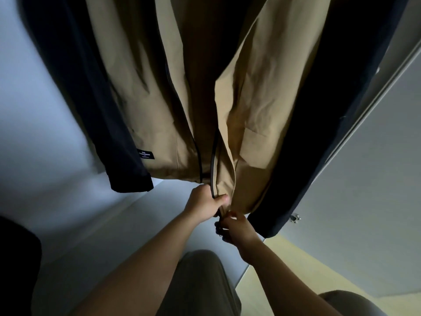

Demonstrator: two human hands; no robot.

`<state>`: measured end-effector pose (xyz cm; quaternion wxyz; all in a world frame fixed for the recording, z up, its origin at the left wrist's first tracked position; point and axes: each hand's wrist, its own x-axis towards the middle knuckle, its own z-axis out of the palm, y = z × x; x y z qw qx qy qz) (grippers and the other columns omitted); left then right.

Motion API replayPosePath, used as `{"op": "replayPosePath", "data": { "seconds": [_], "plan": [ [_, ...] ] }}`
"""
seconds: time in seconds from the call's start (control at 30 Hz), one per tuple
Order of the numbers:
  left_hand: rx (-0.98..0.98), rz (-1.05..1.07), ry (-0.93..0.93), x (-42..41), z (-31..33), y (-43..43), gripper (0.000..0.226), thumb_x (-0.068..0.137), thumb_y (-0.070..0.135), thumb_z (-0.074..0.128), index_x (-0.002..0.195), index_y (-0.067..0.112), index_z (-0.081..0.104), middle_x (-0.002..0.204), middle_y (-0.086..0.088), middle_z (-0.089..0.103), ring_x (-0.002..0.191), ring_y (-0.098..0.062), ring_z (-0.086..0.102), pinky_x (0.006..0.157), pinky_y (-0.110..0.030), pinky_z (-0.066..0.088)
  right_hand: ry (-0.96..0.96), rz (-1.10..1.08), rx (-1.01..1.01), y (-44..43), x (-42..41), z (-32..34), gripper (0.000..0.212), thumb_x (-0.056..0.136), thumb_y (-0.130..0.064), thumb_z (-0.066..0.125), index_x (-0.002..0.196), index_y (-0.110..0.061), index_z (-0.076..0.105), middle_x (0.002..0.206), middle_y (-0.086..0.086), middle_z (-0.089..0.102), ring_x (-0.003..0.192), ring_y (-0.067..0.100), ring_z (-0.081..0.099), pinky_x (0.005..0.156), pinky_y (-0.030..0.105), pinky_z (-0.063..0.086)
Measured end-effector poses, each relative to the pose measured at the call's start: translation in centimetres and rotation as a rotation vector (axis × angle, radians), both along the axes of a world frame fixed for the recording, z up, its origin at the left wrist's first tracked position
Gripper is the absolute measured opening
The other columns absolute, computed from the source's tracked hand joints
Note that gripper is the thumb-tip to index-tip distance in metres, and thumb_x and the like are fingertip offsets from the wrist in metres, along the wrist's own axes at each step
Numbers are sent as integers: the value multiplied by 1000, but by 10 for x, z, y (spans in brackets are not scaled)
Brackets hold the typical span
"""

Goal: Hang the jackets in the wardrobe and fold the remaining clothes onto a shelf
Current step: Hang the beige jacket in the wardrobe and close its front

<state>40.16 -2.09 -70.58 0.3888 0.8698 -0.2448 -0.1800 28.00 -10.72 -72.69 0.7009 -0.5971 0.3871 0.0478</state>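
A tan jacket (159, 99) with dark navy sleeves hangs inside the wardrobe, its front open along a black zipper (213, 160). My left hand (205, 201) grips the bottom hem of the jacket's right front panel at the zipper edge. Just below it, my right hand (237, 229) pinches the lower end of the zipper, where a small dark piece shows between the fingers. The left sleeve cuff (132, 181) hangs free at the left, and the right sleeve (284, 190) hangs at the right. The hanger and rail are out of view.
The pale wardrobe floor (127, 215) lies below the jacket, with the wardrobe wall (34, 110) at the left. A grey wardrobe door (376, 156) stands open at the right with a metal hinge (295, 217). Light wooden flooring (296, 265) shows under it. My trousers (200, 288) fill the bottom.
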Motion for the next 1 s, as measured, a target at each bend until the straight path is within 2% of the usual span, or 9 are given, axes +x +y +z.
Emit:
{"op": "replayPosePath", "data": {
  "seconds": [0.1,0.2,0.33,0.4,0.5,0.6,0.73,0.87,1.0],
  "plan": [
    [-19,62,-8,6,-5,-3,32,87,48,72,73,24,57,72,6,63,71,-14,64,61,-28,50,-57,-2,111,-4,3,-9,26,92,-15,60,118,-18,55,95,12,78,82,27,76,71,35,48],
    [-44,107,7,10,-7,-2,32,85,49,75,76,24,58,77,5,65,74,-13,64,62,-29,51,-87,-28,92,-2,0,-14,25,92,-12,66,116,-13,59,93,13,77,67,22,69,70,34,53],
    [-95,57,238,15,-5,1,41,76,43,85,100,17,64,95,5,71,88,-12,68,76,-31,58,-14,-133,45,-2,-2,-17,12,84,-9,78,95,-6,76,88,11,78,50,11,56,62,26,56],
    [-100,-44,411,21,-6,15,49,72,28,90,111,22,60,108,14,66,96,-6,65,86,-26,56,13,-179,11,-5,-2,-21,11,77,-7,85,86,-5,79,78,12,76,49,13,58,59,25,56],
    [-57,-19,485,35,-21,36,61,77,3,80,131,25,61,128,3,63,103,-13,68,95,-34,58,33,-230,-60,-14,-2,-27,15,72,-7,89,80,-5,77,63,8,72,50,15,66,55,24,56],
    [-151,354,540,44,-34,36,45,90,-1,66,132,13,60,108,-3,66,90,-18,73,76,-28,62,33,-190,-102,-21,-2,-34,12,76,-7,87,80,-5,76,67,9,74,54,15,69,55,25,56],
    [-572,573,795,59,-38,15,21,98,7,60,119,11,60,105,-1,66,75,-15,72,47,-20,45,12,-113,-150,-28,-3,-43,10,89,-8,75,79,-8,77,72,10,75,59,14,71,59,26,60],
    [-881,609,937,65,-38,8,12,95,0,58,99,8,65,82,-5,62,54,-10,56,48,-20,40,22,-58,-169,-32,-2,-45,18,94,-7,66,78,-10,75,72,9,73,67,19,71,73,36,62],
    [-968,575,1025,44,-41,20,5,90,3,69,88,7,68,74,-5,67,60,-10,65,56,-20,53,67,97,-383,-37,5,-42,17,97,-16,62,89,-7,74,80,11,74,76,23,71,78,40,61]
  ]
}}
